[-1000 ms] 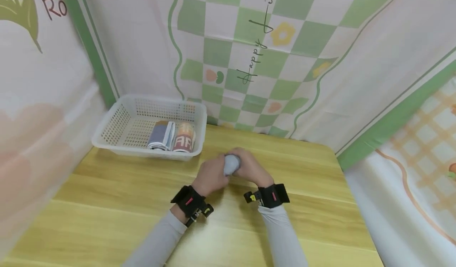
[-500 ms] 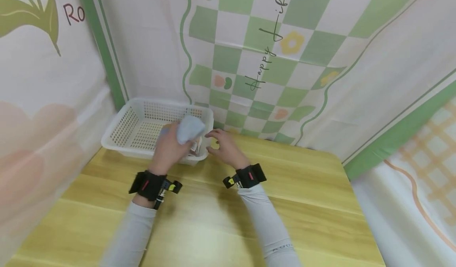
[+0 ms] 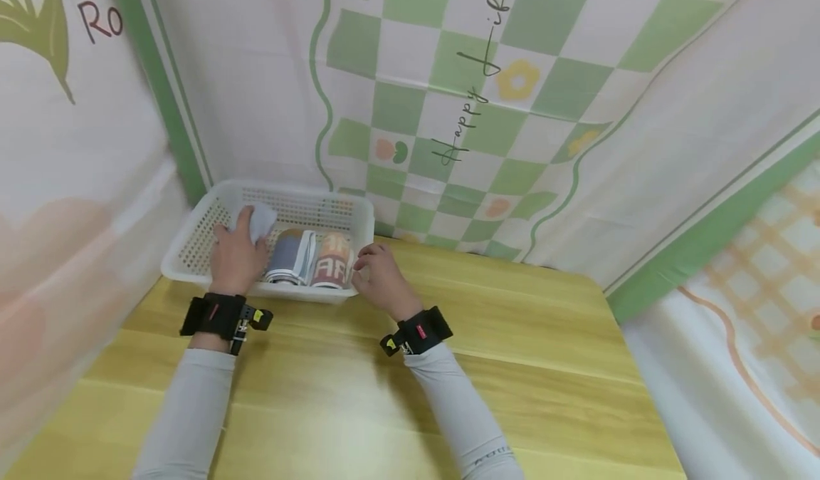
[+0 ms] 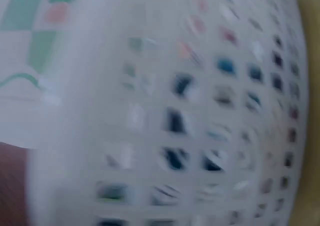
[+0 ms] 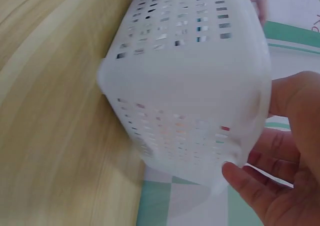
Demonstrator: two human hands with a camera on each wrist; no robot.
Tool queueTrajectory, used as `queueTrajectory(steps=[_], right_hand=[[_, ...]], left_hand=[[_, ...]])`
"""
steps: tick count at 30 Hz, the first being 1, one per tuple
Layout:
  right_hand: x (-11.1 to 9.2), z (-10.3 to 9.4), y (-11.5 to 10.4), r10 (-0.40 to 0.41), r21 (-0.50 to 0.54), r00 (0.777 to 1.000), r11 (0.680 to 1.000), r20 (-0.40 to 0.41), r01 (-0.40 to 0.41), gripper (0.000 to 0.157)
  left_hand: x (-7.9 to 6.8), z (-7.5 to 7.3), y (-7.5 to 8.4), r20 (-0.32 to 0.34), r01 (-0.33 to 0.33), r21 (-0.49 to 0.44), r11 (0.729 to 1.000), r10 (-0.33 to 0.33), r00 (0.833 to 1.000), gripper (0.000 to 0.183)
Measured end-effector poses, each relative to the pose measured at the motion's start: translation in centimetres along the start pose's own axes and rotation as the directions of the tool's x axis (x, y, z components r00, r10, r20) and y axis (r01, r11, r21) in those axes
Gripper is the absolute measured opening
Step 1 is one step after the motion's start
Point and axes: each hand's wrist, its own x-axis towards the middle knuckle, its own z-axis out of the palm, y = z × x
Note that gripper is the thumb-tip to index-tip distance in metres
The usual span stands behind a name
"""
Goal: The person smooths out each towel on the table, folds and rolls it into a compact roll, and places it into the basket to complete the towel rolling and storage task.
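Observation:
My left hand [image 3: 235, 256] reaches into the left half of a white plastic basket [image 3: 171, 265] and holds a light blue rolled cloth [image 3: 261, 221] low inside it. The thumb is hidden under the hand. To the right of this hand lie a blue and white rolled cloth [image 3: 286, 256] and an orange and red roll with pale letters [image 3: 332, 261], side by side. My right hand [image 3: 382, 280] holds the basket's right rim near the front corner. In the right wrist view a fingertip [image 5: 231, 170] rests against the outer wall while another finger goes behind the rim.
The basket stands at the back left of a wooden table [image 3: 512, 366], close to a patterned curtain [image 3: 410, 110]. Another curtain hangs along the left side [image 3: 77, 167]. In the left wrist view the basket's perforated wall [image 4: 150, 136] fills most of the frame, blurred.
Both hands were together on the light blue roll over the table. The left hand has carried it left into the basket; the right hand has let go and moved to the basket's right rim.

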Motion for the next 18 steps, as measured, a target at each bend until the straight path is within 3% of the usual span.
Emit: queueTrajectory(steps=[2, 6, 13, 15, 16, 18], right_hand=[[-0.2, 0.0, -0.3, -0.011, -0.001, 1.0, 1.0, -0.002, 0.011, 0.012], [-0.4, -0.1, -0.7, -0.013, -0.004, 1.0, 1.0, 0.005, 0.013, 0.013], [-0.5, -0.1, -0.5, 0.025, -0.008, 1.0, 1.0, 0.008, -0.025, 0.012], [-0.4, 0.0, -0.4, 0.022, -0.011, 1.0, 1.0, 0.011, -0.022, 0.012], [-0.3, 0.1, -0.4, 0.02, -0.015, 1.0, 1.0, 0.015, -0.019, 0.012], [-0.4, 0.2, -0.4, 0.017, -0.015, 1.0, 1.0, 0.025, -0.017, 0.015]], left_hand=[[0.0, 0.2, -0.6, 0.121, 0.034, 0.039, 0.999, -0.039, 0.992, 0.064], [0.2, 0.3, -1.2, 0.338, 0.041, 0.149, 0.988, -0.09, 0.937, 0.066], [0.7, 0.5, -0.8, 0.476, 0.019, 0.217, 0.976, -0.123, 0.871, 0.073], [0.8, 0.6, -1.0, 0.485, 0.032, 0.208, 0.978, -0.132, 0.864, 0.072], [0.7, 0.7, -1.1, 0.477, 0.032, 0.201, 0.979, -0.126, 0.87, 0.07], [0.5, 1.0, -1.4, 0.423, 0.013, 0.178, 0.984, -0.089, 0.902, 0.064]])
